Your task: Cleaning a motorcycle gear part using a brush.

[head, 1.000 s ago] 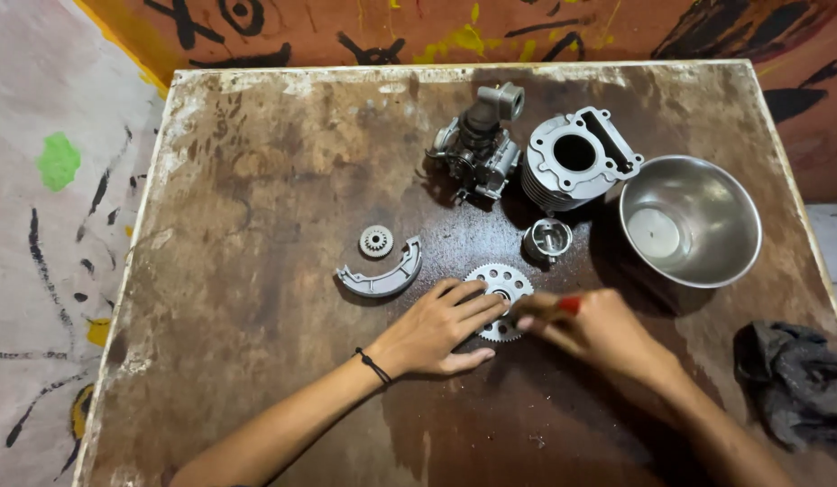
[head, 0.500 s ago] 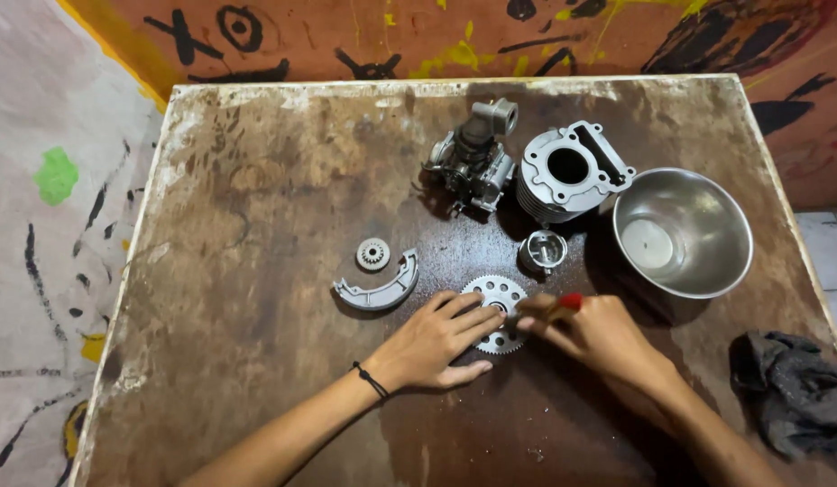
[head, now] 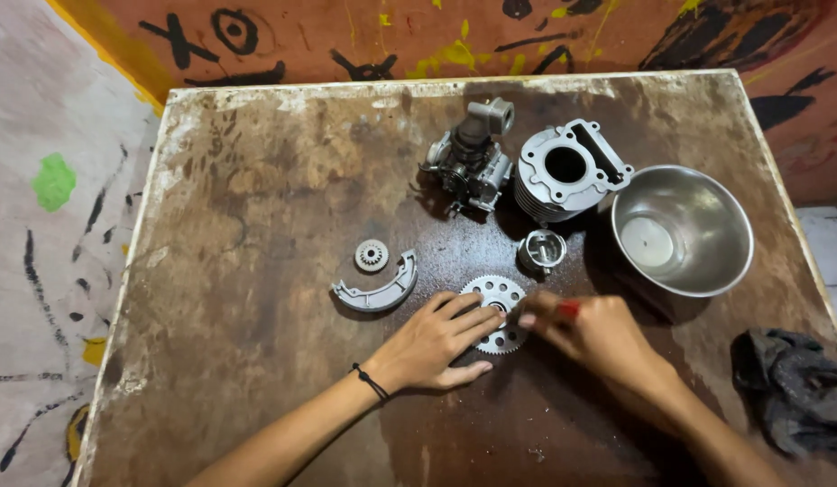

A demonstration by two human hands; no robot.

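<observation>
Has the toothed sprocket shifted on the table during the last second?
No. The sprocket lies just as close below the small piston, under the left hand.

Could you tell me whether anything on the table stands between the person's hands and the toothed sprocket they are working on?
Nothing does. The left hand already rests on the sprocket, and the right hand, holding a red-handled tool, is right beside it.

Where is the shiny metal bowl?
In the head view, the metal bowl sits at the right side of the wooden table, just right of the finned engine cylinder and beyond the right hand.
</observation>
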